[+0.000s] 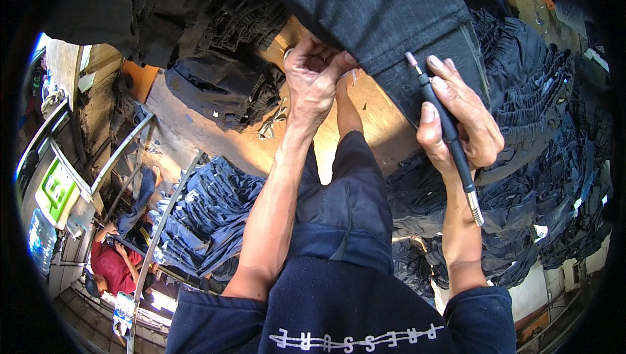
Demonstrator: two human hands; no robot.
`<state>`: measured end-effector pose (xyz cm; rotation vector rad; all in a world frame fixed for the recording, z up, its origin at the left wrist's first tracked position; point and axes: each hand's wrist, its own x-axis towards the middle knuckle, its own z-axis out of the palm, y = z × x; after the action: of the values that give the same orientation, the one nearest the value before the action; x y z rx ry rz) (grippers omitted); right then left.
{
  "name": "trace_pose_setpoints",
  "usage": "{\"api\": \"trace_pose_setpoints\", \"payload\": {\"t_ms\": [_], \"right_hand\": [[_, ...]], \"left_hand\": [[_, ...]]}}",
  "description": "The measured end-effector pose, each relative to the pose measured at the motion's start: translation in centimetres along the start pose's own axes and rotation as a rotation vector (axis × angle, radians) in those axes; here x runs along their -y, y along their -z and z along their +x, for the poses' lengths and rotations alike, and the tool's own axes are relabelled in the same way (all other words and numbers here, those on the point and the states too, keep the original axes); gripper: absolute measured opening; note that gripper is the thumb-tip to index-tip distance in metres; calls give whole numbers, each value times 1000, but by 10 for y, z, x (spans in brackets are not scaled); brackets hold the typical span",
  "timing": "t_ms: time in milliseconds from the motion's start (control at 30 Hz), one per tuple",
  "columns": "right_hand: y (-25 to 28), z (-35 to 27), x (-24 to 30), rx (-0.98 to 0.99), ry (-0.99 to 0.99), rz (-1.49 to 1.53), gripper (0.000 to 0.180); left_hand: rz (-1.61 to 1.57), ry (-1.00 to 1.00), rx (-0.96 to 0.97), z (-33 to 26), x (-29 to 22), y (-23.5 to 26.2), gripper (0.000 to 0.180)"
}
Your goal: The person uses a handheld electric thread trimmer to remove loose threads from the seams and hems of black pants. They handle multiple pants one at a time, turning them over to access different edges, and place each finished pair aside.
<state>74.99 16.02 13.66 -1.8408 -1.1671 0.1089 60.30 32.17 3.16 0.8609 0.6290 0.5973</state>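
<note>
A dark denim garment (372, 5) with a stitched seam and hem reaches down from the top of the view. My left hand (310, 83) is closed on its left edge, thumb and fingers pinching the cloth. In my right hand (473, 116) is a black pen-shaped rotary grinder (450, 129), with a small pinkish stone tip and a metal spring at its rear end. That tip is near the garment's hem on the right; whether it touches the cloth I cannot tell.
Dark elastic-waisted garments (521, 93) are heaped on the right. Folded blue jeans (208, 214) lie at the lower left, beside metal rails (163, 223). More black garments (222, 87) lie ahead on the left. Another person in a red shirt (114, 266) is at the far lower left.
</note>
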Motion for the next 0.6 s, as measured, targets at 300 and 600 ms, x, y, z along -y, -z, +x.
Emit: {"api": "trace_pose_setpoints", "payload": {"t_ms": [300,600], "right_hand": [[0,-1,-2,-55,-37,24,27],[-1,4,0,17,3,21,26]], "left_hand": [[162,27,-61,6,2,-2,32],[60,-1,-58,7,5,-3,31]]}}
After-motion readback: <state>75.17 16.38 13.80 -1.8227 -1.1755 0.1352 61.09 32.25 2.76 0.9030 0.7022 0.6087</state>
